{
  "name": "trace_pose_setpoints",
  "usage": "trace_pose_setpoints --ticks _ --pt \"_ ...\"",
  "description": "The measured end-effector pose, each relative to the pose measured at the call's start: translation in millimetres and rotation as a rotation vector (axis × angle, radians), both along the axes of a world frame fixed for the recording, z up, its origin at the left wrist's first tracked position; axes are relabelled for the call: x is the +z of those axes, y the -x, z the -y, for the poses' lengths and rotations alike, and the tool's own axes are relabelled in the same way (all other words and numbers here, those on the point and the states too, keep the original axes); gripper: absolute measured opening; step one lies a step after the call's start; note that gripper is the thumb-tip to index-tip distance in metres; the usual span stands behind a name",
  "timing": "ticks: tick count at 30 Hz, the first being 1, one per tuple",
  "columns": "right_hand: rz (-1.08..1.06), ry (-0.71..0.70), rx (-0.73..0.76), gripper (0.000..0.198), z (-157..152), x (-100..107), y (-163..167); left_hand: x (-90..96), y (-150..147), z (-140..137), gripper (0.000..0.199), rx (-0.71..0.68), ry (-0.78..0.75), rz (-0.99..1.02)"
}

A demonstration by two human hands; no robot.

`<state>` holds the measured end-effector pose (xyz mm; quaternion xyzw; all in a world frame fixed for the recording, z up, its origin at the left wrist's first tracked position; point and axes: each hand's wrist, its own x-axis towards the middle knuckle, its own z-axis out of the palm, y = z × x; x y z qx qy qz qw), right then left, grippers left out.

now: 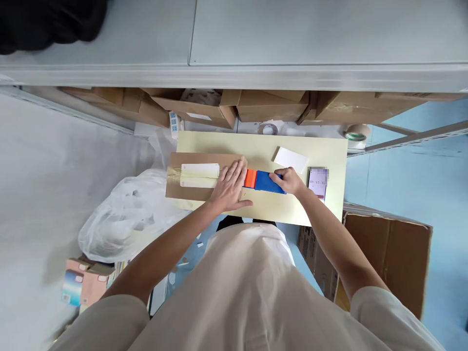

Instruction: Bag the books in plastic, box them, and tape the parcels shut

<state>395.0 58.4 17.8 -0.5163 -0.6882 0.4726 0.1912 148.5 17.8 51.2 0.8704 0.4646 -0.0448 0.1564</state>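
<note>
A closed cardboard box (195, 194) with white labels and clear tape lies lengthwise on the cream tabletop (219, 144). My left hand (231, 184) rests flat on the right end of the box, fingers stretched and thumb apart. My right hand (288, 180) grips the right end of a flat blue-and-orange thing (265, 181), its thumb on top. The orange end of this thing meets the right end of the cardboard box; whether it reaches inside is hidden by my left hand. Its exact kind cannot be made out.
A white card (290, 159) and a phone with a timer (318, 184) lie to the right. Behind the table stand open cartons (270, 106) and tape rolls (356, 132) under a grey shelf (234, 73). A plastic bag (124, 214) is at left, a large carton (387, 258) at lower right.
</note>
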Motion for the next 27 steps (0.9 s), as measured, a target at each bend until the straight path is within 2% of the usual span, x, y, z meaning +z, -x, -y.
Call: trace_pose_setpoints --ticks 4,6,8,12,15,17,23,27 --pt "0.05 0.038 0.048 0.05 6 -5 -38 -3.2 5 0 0.12 0.027 0.021 0.027" --pt "0.171 0.045 0.047 0.053 7 -2 -52 -0.8 7 -1 0.119 0.023 0.035 0.026" --pt "0.353 0.055 0.065 0.055 7 8 -51 4.7 3 -1 0.116 0.012 0.047 -0.007" --pt "0.778 0.055 0.072 0.058 2 41 3 17.8 -15 0 0.113 0.034 0.066 -0.189" --pt "0.888 0.083 0.081 0.061 -3 63 46 22.2 -26 0 0.11 0.058 0.076 -0.3" --pt "0.903 0.096 0.092 0.059 -5 72 61 21.8 -29 0 0.108 0.067 0.084 -0.326" --pt "0.935 0.036 0.075 0.043 -1 79 85 14.9 -28 0 0.107 0.088 0.11 -0.229" --pt "0.999 0.041 0.1 0.032 14 77 90 12.4 -32 3 0.104 0.122 0.097 -0.155"
